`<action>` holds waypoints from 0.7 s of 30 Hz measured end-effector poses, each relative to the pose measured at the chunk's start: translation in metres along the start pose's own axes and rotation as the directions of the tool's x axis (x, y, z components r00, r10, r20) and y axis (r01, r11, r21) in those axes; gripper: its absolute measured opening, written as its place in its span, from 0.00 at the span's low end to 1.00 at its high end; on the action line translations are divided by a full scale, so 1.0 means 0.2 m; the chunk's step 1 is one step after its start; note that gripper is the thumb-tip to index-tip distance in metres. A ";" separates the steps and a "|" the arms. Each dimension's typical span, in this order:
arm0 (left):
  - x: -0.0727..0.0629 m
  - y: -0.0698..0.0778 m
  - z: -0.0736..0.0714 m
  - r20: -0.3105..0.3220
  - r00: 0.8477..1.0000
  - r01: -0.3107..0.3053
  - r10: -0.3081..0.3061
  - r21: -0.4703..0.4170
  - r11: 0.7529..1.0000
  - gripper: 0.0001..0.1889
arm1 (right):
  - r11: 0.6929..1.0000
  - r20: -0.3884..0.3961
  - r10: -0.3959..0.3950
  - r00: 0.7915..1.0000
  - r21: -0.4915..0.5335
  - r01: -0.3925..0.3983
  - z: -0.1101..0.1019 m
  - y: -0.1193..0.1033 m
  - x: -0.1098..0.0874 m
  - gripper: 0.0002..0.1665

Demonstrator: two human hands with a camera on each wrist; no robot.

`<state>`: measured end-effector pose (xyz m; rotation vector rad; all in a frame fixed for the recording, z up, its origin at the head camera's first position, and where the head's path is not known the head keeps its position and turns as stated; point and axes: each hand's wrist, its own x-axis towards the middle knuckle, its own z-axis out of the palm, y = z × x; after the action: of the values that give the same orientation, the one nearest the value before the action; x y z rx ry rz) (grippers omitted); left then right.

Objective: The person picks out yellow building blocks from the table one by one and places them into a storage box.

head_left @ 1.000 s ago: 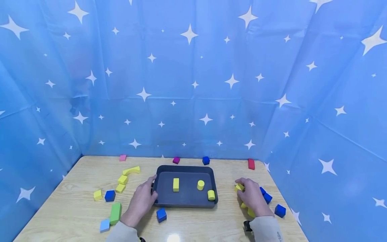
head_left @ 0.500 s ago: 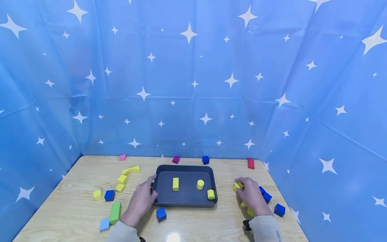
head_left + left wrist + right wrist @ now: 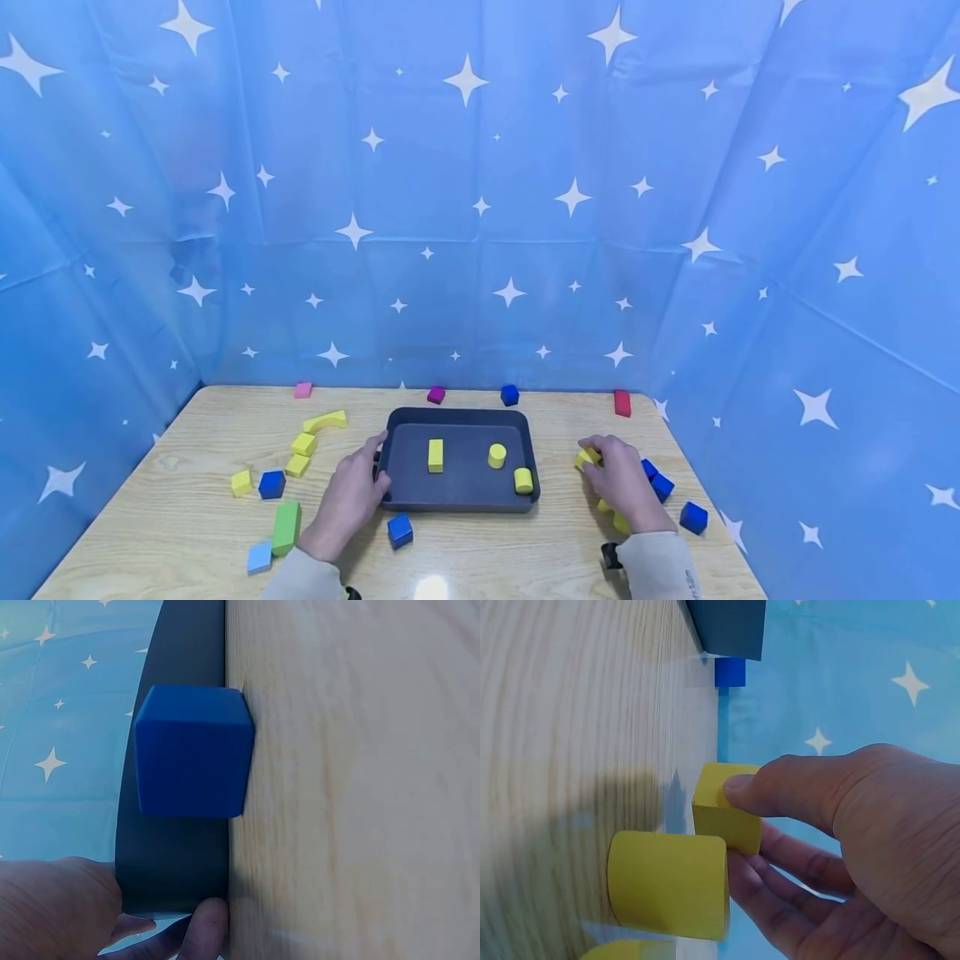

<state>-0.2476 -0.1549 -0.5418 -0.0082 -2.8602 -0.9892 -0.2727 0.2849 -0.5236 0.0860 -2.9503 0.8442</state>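
A dark grey baking tray (image 3: 457, 506) lies mid-table, bearing a yellow rectangular block (image 3: 436, 456) and two yellow cylinders (image 3: 497, 456). My left hand (image 3: 348, 500) grips the tray's left end, thumb and fingers at its rim; part of that grip is hidden in the left wrist view. To the tray's right, my right hand (image 3: 622, 479) pinches a yellow cube (image 3: 726, 810) between thumb and fingers. Beside that cube stands a larger yellow cylinder (image 3: 667, 885) in the right wrist view. In the head view, the right hand partly covers other yellow blocks (image 3: 622, 523).
A blue cube (image 3: 401, 531) sits in front of the tray. Several blue blocks (image 3: 693, 517) lie right of my right hand. At left are yellow blocks (image 3: 303, 444), a green block (image 3: 287, 528) and a light blue one (image 3: 259, 558). A starry blue curtain (image 3: 480, 208) encloses the table.
My right hand has shifted slightly left and away from me with the yellow cube. The left hand stays at the tray. The head view has tilted a little.
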 end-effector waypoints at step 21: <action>0.00 -0.01 0.00 0.002 1.000 0.006 -0.006 0.002 1.000 0.38 | 1.000 -0.019 -0.026 0.999 0.012 0.026 0.03 -0.09 -0.02 0.24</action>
<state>-0.2484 -0.1556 -0.5434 0.0003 -2.8649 -0.9882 -0.2685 0.2673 -0.5200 0.1164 -2.9204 0.8546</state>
